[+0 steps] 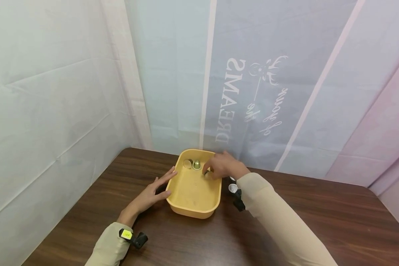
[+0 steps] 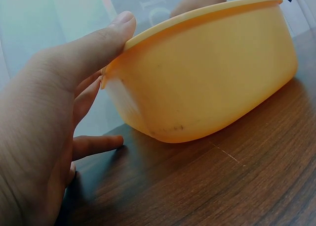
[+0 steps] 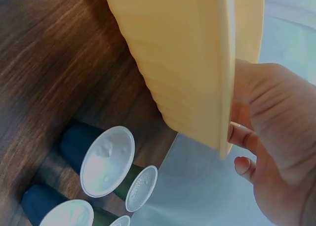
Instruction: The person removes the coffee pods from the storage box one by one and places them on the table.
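A yellow plastic bin (image 1: 193,213) stands on the table. Inside it, toward the far end, are a green coffee capsule (image 1: 197,165) and another capsule (image 1: 187,164) whose pale lid shows. My right hand (image 1: 221,165) reaches over the right rim, its curled fingers pinching a small coffee capsule (image 1: 207,173) low in the bin and mostly covering it. My left hand (image 1: 148,196) is at the left side with fingers spread and fairly straight. In the left wrist view its thumb (image 2: 123,25) rests at the rim, and one finger reaches down near the table.
Right of the bin, dark blue capsules (image 3: 107,161) and green capsules (image 3: 141,188) lie on their sides, silver lids showing. The brown wooden table (image 1: 306,218) extends to the right. Fabric curtains (image 1: 173,74) hang directly behind and along the left.
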The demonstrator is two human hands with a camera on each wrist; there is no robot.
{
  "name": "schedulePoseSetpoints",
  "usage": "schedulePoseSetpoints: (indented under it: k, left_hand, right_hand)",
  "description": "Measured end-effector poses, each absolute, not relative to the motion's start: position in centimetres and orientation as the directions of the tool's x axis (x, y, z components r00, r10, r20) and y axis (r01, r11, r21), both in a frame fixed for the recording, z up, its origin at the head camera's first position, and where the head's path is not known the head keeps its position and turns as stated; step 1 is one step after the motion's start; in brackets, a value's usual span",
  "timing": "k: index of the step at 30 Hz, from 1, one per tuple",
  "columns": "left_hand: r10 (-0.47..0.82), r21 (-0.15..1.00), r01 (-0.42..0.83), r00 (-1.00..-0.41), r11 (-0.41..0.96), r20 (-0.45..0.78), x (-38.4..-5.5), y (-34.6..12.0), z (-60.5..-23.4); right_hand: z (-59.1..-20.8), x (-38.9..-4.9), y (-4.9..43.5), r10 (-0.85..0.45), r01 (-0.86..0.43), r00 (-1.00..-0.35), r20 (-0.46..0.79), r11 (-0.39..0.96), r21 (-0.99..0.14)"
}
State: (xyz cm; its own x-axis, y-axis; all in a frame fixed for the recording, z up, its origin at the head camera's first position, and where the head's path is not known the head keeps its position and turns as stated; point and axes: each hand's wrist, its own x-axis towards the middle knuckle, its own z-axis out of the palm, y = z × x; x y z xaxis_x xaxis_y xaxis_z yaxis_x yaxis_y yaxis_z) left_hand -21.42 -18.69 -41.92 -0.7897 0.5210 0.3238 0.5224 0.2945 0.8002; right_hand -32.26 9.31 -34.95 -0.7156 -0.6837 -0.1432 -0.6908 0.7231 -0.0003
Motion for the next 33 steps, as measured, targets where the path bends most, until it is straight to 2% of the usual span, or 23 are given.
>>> schedulePoseSetpoints:
  k: [7, 14, 19, 23, 28, 33]
  left_hand:
    - [0.522, 0.799, 0.525, -0.788, 0.293, 0.326, -21.5, -18.7, -41.9]
    - [0.516, 0.798, 0.524, -0.792, 0.298, 0.326, -22.1, -18.9, -42.9]
    - [0.520, 0.786, 0.534, -0.788, 0.310, 0.331, -23.5, -19.5, -45.1]
    - [0.522, 0.784, 0.534, -0.788, 0.315, 0.327, -23.5, -19.5, -45.1]
    - [0.520, 0.784, 0.535, -0.788, 0.315, 0.329, -23.5, -19.5, -45.0]
    - [0.518, 0.784, 0.541, -0.785, 0.305, 0.340, -23.4, -19.6, -45.0]
  right_hand:
    - [-35.3, -32.2, 9.1, -0.725, -0.726, -0.671, -0.157, 0.685, -0.057]
    - [-36.2, -32.4, 8.9, -0.767, -0.760, -0.636, -0.079, 0.641, -0.104]
    - [-36.6, -32.5, 8.7, -0.772, -0.767, -0.635, -0.033, 0.635, -0.094]
    - [-36.8, -32.4, 8.6, -0.772, -0.770, -0.635, -0.014, 0.634, -0.071]
    - [-37.2, -32.5, 8.7, -0.808, -0.809, -0.588, 0.033, 0.587, -0.031]
    - [-37.5, -32.8, 8.5, -0.827, -0.827, -0.562, 0.038, 0.559, -0.065]
